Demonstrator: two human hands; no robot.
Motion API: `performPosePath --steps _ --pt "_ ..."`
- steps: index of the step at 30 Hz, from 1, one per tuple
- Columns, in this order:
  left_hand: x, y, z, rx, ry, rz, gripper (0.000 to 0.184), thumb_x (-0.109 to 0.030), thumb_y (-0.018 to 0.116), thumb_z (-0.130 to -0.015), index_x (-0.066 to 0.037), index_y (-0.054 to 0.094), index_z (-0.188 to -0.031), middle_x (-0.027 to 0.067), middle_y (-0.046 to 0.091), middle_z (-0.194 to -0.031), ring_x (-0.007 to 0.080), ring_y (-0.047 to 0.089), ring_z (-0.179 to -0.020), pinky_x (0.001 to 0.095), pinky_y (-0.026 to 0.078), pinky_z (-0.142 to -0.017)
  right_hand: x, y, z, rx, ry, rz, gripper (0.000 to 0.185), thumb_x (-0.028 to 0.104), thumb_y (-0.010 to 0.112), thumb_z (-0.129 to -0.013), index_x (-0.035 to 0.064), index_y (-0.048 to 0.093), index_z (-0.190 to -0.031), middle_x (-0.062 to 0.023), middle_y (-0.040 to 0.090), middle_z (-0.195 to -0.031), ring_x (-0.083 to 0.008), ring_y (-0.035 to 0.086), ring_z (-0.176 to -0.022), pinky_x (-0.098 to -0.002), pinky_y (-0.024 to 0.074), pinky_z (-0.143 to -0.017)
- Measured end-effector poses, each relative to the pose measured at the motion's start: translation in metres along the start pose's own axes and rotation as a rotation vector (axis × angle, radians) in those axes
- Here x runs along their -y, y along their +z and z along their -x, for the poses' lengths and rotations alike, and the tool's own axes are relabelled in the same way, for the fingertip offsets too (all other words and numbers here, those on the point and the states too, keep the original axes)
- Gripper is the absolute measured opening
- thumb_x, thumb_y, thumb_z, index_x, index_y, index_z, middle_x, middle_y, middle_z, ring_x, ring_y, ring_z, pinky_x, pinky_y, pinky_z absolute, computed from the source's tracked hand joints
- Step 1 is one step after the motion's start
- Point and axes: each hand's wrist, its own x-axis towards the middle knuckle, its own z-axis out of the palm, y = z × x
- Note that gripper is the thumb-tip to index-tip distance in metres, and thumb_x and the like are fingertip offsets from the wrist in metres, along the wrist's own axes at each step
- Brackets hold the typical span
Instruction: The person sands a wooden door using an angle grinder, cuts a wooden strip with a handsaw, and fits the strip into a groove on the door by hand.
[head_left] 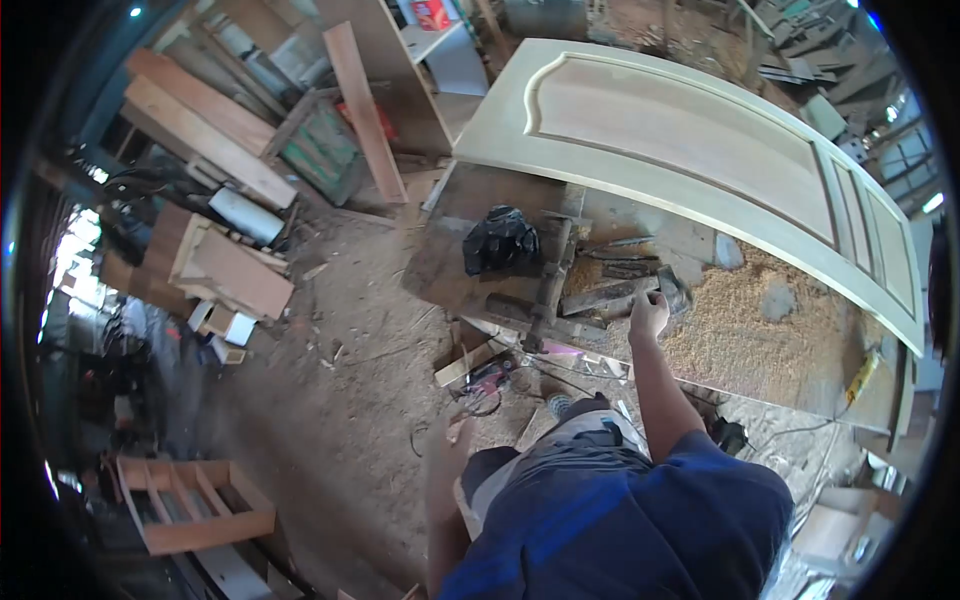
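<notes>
My right hand (650, 317) is over the near edge of the workbench (790, 385), with its fingers curled closed. Just beyond it lie long grey and dark tools (610, 297) and a dark block-like piece (676, 288). Whether the fingers grip one of these is hidden. Low beside my left leg hangs my left hand (455, 445), smeared by motion, so its fingers do not show clearly. A large pale panelled door (690, 110) rests across the far side of the bench.
A black plastic bag (500, 240) sits on the bench's left part, beside a metal clamp bar (550, 285). Sawdust (730, 320) covers much of the top. A yellow tool (862, 378) with a cord lies at the right. Boards (210, 140) and a wooden frame (195, 505) stand leftward.
</notes>
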Motion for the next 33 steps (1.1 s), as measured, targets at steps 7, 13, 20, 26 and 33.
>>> performPosePath --steps 7,13,20,26,33 --pt "0.055 -0.072 -0.143 0.302 0.000 0.298 0.039 -0.013 0.076 -0.105 0.002 0.068 -0.140 0.0137 0.077 -0.127 0.0202 0.074 -0.118 0.0346 0.060 -0.099 0.170 0.051 0.179 0.367 -0.483 -0.006 0.049 -0.006 0.064 -0.089 0.0046 0.056 -0.137 -0.0133 0.073 -0.114 -0.0184 0.067 -0.085 -0.0336 0.0569 -0.080" --pt "0.094 -0.134 -0.278 0.442 0.013 0.966 0.035 -0.015 0.069 -0.109 0.000 0.066 -0.140 0.0124 0.076 -0.126 0.0222 0.075 -0.113 0.0340 0.062 -0.093 0.170 0.217 0.401 0.739 -0.557 0.049 0.049 -0.001 0.070 -0.089 0.0077 0.058 -0.135 -0.0169 0.072 -0.119 -0.0274 0.074 -0.100 -0.0392 0.0592 -0.084" --pt "0.173 -0.277 -0.401 0.264 -0.252 1.123 0.007 -0.015 0.061 -0.111 -0.008 0.061 -0.111 0.0035 0.062 -0.081 0.0139 0.064 -0.068 0.0343 0.061 -0.066 0.186 0.327 0.444 0.605 -0.488 0.110 0.033 0.005 0.071 -0.090 0.0080 0.077 -0.123 -0.0168 0.079 -0.109 -0.0330 0.078 -0.102 -0.0418 0.0611 -0.087" --pt "0.228 -0.369 -0.489 0.385 -0.095 0.556 0.011 -0.013 0.061 -0.109 -0.007 0.068 -0.114 -0.0024 0.055 -0.070 0.0107 0.053 -0.054 0.0294 0.046 -0.049 0.104 0.340 0.262 -0.495 -0.293 0.525 0.038 0.016 0.072 -0.093 -0.0029 0.074 -0.125 -0.0260 0.075 -0.122 -0.0431 0.071 -0.117 -0.0479 0.0553 -0.104" --pt "0.291 -0.391 -0.647 0.433 -0.029 0.058 0.022 -0.015 0.067 -0.105 -0.009 0.080 -0.122 -0.0026 0.064 -0.077 0.0097 0.060 -0.065 0.0312 0.047 -0.061 0.113 0.419 0.197 -0.384 -0.033 0.072 0.032 0.010 0.060 -0.094 -0.0030 0.079 -0.115 -0.0288 0.078 -0.110 -0.0428 0.077 -0.096 -0.0477 0.0602 -0.093"
